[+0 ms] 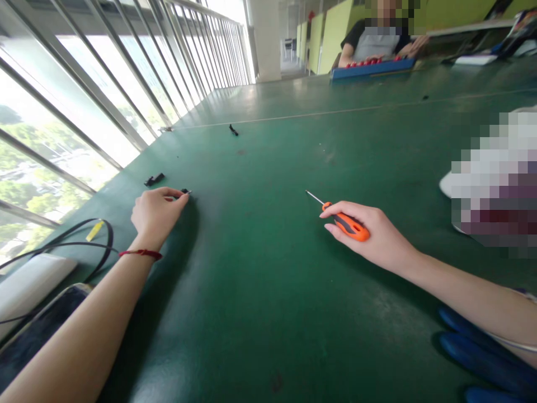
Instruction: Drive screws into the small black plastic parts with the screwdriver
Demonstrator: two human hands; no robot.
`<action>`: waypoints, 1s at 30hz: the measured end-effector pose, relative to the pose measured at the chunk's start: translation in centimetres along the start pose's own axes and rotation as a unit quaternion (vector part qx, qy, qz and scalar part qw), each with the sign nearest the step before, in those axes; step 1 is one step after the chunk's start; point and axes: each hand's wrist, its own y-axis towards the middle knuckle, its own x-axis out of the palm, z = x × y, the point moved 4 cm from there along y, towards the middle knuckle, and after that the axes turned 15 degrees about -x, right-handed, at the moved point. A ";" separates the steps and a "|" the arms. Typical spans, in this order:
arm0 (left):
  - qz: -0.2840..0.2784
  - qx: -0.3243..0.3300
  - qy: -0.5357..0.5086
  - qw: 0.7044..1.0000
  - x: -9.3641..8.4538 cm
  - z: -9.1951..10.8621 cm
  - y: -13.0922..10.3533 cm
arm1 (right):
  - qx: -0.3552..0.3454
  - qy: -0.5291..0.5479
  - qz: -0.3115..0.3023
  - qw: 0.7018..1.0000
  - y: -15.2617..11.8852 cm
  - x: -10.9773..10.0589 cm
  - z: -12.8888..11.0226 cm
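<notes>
On the right, my right hand (373, 235) is closed around the orange and black handle of a screwdriver (351, 225). Its thin metal shaft points up and to the left, just over the green tabletop (260, 252). My left hand (157, 210), with a red cord at the wrist, pinches a small black piece (185, 191) with a bit of metal showing; the fingers hide most of it. Just beyond that hand lies a black part (154, 179), apart from the fingers.
Another slim black part (234, 130) lies farther back. At left are a white power bank (37, 280), a dark phone-like slab (46, 330) and a black cable (111, 232). Blue gloves (482, 352) lie lower right. Across the table a person (375, 42) sits by a blue tray (373, 68). Railing borders the left.
</notes>
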 end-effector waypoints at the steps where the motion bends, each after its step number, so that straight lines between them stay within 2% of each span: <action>1: 0.002 -0.015 0.020 1.000 -0.1 -0.4 0.6 | 0.000 0.001 -0.001 1.000 0.0 0.0 0.0; 7: 0.007 -0.033 0.062 0.998 -0.8 -2.7 3.3 | 0.007 -0.001 -0.008 1.000 -0.1 0.1 0.3; 15: -0.012 -0.015 0.107 0.994 -1.6 -3.8 4.8 | -0.001 -0.026 -0.033 0.999 0.0 0.2 0.2; 17: -0.017 -0.009 0.096 0.995 -1.8 -4.0 5.2 | -0.004 -0.028 -0.032 0.999 0.0 0.2 0.2; 22: 0.030 -0.025 0.011 0.999 -2.6 -4.9 6.0 | 0.000 -0.026 -0.037 0.999 -0.1 0.1 0.3; 27: -0.037 -0.031 -0.043 0.998 -2.0 -5.9 6.6 | 0.003 -0.028 -0.041 0.999 -0.1 0.2 0.3; 30: -0.051 -0.039 -0.045 0.997 -1.8 -6.0 6.7 | 0.002 -0.032 -0.041 0.999 0.0 0.2 0.3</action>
